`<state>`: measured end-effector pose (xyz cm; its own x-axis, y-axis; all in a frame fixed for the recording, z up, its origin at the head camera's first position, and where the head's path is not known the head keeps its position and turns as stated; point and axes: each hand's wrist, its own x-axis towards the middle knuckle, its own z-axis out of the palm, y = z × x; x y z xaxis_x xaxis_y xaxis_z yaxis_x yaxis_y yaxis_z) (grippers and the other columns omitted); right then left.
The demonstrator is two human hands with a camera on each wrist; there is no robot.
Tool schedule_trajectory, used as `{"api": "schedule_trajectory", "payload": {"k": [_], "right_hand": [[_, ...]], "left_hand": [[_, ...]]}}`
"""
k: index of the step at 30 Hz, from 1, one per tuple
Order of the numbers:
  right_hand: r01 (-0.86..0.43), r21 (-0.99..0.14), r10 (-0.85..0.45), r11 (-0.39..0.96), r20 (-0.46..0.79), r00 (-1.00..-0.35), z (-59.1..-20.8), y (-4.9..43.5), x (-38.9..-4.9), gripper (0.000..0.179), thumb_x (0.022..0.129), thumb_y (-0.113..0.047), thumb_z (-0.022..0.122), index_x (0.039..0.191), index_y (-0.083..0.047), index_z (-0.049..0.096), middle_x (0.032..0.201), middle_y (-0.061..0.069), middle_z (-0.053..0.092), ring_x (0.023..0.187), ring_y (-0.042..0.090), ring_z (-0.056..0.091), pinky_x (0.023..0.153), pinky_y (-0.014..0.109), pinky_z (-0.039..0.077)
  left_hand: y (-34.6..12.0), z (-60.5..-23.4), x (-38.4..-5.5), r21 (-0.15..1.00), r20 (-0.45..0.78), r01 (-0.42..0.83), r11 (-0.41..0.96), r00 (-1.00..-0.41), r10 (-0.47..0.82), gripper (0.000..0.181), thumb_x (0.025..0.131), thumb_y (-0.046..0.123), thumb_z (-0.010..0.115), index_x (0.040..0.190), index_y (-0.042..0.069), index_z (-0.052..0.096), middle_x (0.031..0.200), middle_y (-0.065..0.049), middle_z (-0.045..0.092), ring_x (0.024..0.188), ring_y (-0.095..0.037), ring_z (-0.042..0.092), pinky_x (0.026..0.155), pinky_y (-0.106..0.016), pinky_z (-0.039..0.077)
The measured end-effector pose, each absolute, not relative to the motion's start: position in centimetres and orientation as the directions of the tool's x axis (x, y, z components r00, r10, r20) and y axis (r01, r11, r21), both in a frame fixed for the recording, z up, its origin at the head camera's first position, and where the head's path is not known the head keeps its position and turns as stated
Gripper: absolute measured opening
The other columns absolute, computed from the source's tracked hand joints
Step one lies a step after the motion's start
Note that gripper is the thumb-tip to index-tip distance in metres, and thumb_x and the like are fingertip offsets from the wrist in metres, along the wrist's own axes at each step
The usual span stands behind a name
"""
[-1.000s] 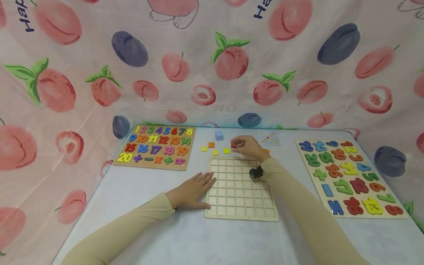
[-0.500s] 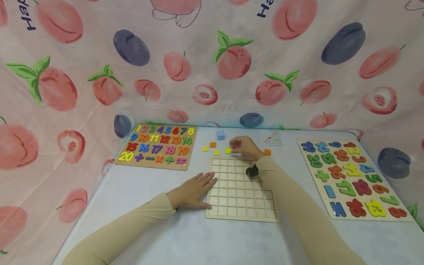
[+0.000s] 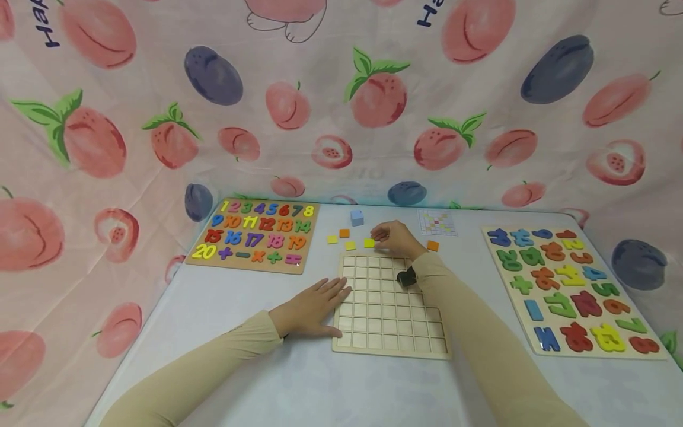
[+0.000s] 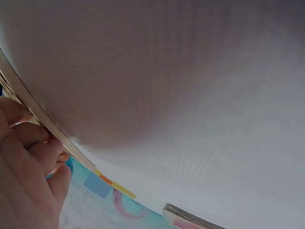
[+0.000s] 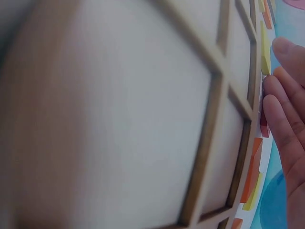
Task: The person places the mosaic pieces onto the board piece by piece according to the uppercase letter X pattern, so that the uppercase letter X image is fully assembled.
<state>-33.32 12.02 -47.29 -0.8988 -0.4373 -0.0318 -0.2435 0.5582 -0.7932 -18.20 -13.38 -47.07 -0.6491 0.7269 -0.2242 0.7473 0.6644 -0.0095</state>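
Note:
A square wooden grid board (image 3: 392, 341) lies in front of me on the white table. My left hand (image 3: 309, 308) rests at its left edge, fingers extended onto the rim. Beyond the far edge, my right hand (image 3: 397, 238) is low over the tiles, close to a yellow tile (image 3: 369, 243). In the right wrist view, thumb and fingertips are apart, and a red tile (image 5: 265, 126) shows beside the fingers. Other loose tiles lie nearby: an orange tile (image 3: 344, 233), a yellow tile (image 3: 350, 245) and another orange tile (image 3: 433, 245). The hand hides part of this row.
A blue cube (image 3: 357, 218) and a printed grid card (image 3: 437, 222) lie at the back. The left side holds a number puzzle board (image 3: 299, 268); a second puzzle board (image 3: 578, 350) with colourful pieces lies at the right. A fruit-patterned cloth (image 3: 331, 89) hangs behind the table.
A second ago a red tile showed at my right fingertips; the head view no longer shows it. That hand has shifted slightly, uncovering more of the right orange tile. My left hand stays put.

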Motion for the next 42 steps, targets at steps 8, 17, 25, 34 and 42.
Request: {"api": "schedule_trajectory", "payload": {"k": [8, 17, 25, 34, 42], "right_hand": [[-0.249, -0.808, -0.477, 0.534, -0.044, -0.878, -47.1, 12.0, -33.3, 0.034, 0.082, -0.003, 0.070, 0.114, 0.002, 0.064, 0.109, 0.019, 0.066, 0.099, 0.029, 0.063, 0.089, 0.037, 0.053], [-0.178, -0.844, -0.527, 0.506, -0.139, -0.838, -45.6, 12.2, -34.9, 0.034, 0.081, -0.002, 0.070, 0.114, 0.007, 0.063, 0.110, 0.022, 0.066, 0.097, 0.027, 0.066, 0.088, 0.034, 0.054], [-0.171, -0.827, -0.518, 0.535, -0.161, -0.840, -45.7, 11.9, -35.2, 0.033, 0.079, -0.002, 0.073, 0.109, 0.007, 0.065, 0.106, 0.021, 0.069, 0.091, 0.023, 0.068, 0.088, 0.036, 0.054], [-0.218, -0.750, -0.506, 0.624, -0.177, -0.844, -46.0, 10.8, -35.7, 0.025, 0.071, -0.002, 0.079, 0.095, -0.001, 0.072, 0.094, 0.013, 0.072, 0.081, 0.018, 0.068, 0.079, 0.032, 0.056], [-0.236, -0.718, -0.517, 0.654, -0.197, -0.833, -45.7, 10.0, -35.5, 0.024, 0.072, 0.004, 0.076, 0.095, 0.000, 0.072, 0.098, 0.016, 0.070, 0.084, 0.020, 0.065, 0.078, 0.030, 0.056]], "left_hand": [[-13.4, -47.2, -18.3, -0.020, -0.228, 0.744, 0.667, -0.653, 0.722, 0.094, 0.085, 0.071, 0.041, 0.152, 0.009, 0.014, 0.159, -0.009, 0.011, 0.148, -0.022, 0.011, 0.121, -0.039, 0.013], [-13.5, -47.2, -18.3, -0.028, -0.228, 0.750, 0.661, -0.648, 0.726, 0.094, 0.085, 0.070, 0.041, 0.152, 0.009, 0.014, 0.159, -0.010, 0.011, 0.148, -0.023, 0.012, 0.121, -0.039, 0.014], [-13.5, -47.1, -18.2, -0.022, -0.235, 0.748, 0.663, -0.648, 0.724, 0.094, 0.085, 0.070, 0.041, 0.152, 0.009, 0.014, 0.159, -0.009, 0.011, 0.148, -0.022, 0.011, 0.121, -0.038, 0.013], [-13.6, -47.1, -18.2, -0.015, -0.237, 0.747, 0.665, -0.649, 0.723, 0.094, 0.085, 0.070, 0.042, 0.152, 0.010, 0.014, 0.159, -0.009, 0.012, 0.148, -0.022, 0.011, 0.121, -0.038, 0.013], [-13.5, -47.1, -18.3, -0.017, -0.230, 0.747, 0.665, -0.650, 0.725, 0.094, 0.085, 0.070, 0.041, 0.152, 0.009, 0.014, 0.159, -0.009, 0.012, 0.148, -0.022, 0.012, 0.121, -0.038, 0.014]]}}
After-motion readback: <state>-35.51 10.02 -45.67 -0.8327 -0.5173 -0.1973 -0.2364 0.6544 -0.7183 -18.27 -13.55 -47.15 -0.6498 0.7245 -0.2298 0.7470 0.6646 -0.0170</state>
